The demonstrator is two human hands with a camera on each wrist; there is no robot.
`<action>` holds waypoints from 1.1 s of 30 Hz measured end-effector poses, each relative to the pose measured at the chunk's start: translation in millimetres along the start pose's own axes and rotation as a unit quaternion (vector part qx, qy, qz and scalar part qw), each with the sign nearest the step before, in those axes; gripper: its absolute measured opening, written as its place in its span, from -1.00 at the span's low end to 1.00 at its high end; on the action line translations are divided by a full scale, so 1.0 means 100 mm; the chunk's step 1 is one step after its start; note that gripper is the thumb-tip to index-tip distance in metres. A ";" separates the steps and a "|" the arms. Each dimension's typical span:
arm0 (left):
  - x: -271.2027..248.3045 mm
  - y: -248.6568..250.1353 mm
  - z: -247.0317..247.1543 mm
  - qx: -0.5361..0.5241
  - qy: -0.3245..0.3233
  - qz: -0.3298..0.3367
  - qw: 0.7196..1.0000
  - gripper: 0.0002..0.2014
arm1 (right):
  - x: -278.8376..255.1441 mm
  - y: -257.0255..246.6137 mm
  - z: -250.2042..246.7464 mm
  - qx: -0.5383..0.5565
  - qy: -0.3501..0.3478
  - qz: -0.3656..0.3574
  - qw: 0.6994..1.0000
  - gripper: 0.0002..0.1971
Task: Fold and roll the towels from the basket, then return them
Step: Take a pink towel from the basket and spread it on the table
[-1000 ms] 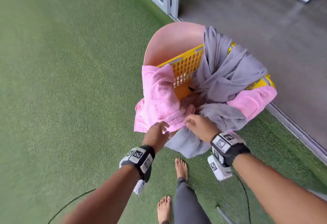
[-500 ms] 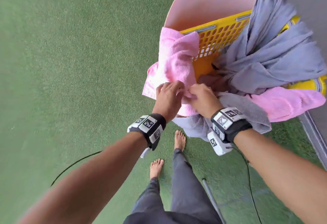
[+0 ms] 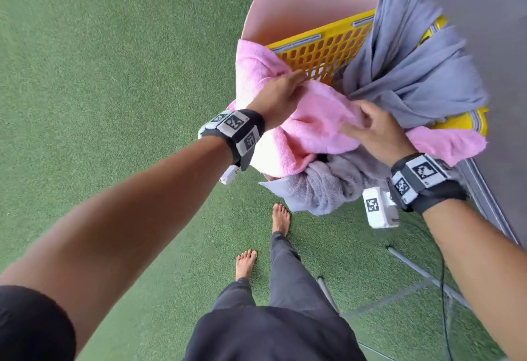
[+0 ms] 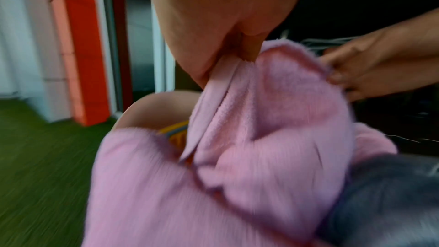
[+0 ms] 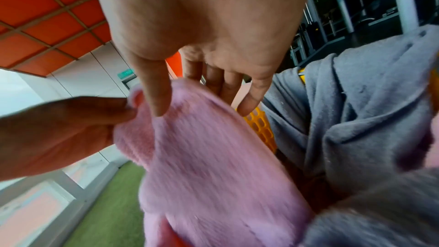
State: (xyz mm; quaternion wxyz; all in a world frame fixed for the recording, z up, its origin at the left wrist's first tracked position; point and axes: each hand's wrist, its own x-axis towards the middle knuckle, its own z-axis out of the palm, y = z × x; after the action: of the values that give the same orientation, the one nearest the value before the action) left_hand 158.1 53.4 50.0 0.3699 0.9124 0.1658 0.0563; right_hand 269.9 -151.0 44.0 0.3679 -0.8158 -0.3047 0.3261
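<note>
Both the left hand (image 3: pixel 281 95) and right hand (image 3: pixel 376 129) pinch the soft, light pink terry towel's (image 3: pixel 313 126) near hem over the yellow perforated plastic basket (image 3: pixel 322 47); gripping its corners would likely suit it best.

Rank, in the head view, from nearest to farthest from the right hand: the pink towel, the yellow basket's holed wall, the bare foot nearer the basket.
1. Pink towel: pinched by the right hand, to its left.
2. Yellow basket wall: beyond the hand, up and left.
3. Bare foot: down on the grass, below the towels.
</note>
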 end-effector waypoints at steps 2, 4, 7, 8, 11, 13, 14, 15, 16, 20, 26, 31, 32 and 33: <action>0.18 0.27 -0.05 0.001 -0.033 0.027 0.999 -0.83 | 0.06 -0.19 0.02 0.076 0.001 -0.012 0.997 -0.63; 0.34 0.52 -0.17 -0.020 -0.054 0.045 0.997 -0.74 | 0.13 -0.43 -0.03 0.146 0.032 -0.029 0.988 -0.64; 0.54 0.74 -0.44 -0.013 -0.085 0.063 0.994 -0.80 | 0.15 -0.70 -0.27 0.166 0.075 -0.083 0.980 -0.72; 0.59 0.76 -0.52 0.017 -0.109 0.064 0.992 -0.90 | 0.11 -0.78 -0.37 0.168 0.086 -0.090 0.978 -0.83; 0.61 0.74 -0.72 0.089 -0.163 0.050 0.981 -0.78 | -0.01 -0.83 -0.64 0.180 0.159 -0.093 0.966 -0.81; 0.58 0.66 -0.81 0.088 -0.155 0.030 0.983 -0.80 | -0.07 -0.78 -0.79 0.213 0.200 -0.088 0.952 -0.75; 0.56 0.63 -0.85 0.072 -0.143 0.027 0.987 -0.80 | -0.12 -0.75 -0.86 0.234 0.221 -0.081 0.943 -0.76; 0.54 0.58 -0.88 0.056 -0.123 0.024 0.991 -0.77 | -0.14 -0.69 -0.92 0.241 0.249 -0.063 0.936 -0.80; 0.51 0.56 -0.92 0.042 -0.096 0.018 0.994 -0.75 | -0.16 -0.63 -0.97 0.238 0.272 -0.049 0.931 -0.82; 0.47 0.62 -0.99 -0.011 -0.040 0.001 0.999 -0.88 | -0.18 -0.38 -0.90 0.101 0.252 0.037 0.962 -0.77; 0.45 1.07 -0.73 -0.015 -0.157 0.028 0.987 -0.80 | -0.14 -0.94 -0.30 0.215 0.080 -0.077 0.970 -0.63; 0.31 0.93 -0.71 -0.147 -0.171 -0.053 0.973 -0.70 | -0.18 -0.82 -0.41 0.182 0.145 -0.089 0.968 -0.77; 0.26 0.88 -0.70 -0.144 -0.189 -0.047 0.970 -0.69 | -0.17 -0.80 -0.42 0.168 0.139 -0.094 0.971 -0.81; 0.21 0.82 -0.67 -0.134 -0.205 -0.035 0.969 -0.70 | -0.16 -0.78 -0.42 0.165 0.144 -0.093 0.971 -0.84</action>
State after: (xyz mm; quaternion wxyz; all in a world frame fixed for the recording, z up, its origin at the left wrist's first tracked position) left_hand 184.2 49.6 155.3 0.5162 0.8405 0.1093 -0.1232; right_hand 271.9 -137.2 133.4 0.5664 -0.7501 -0.2652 0.2151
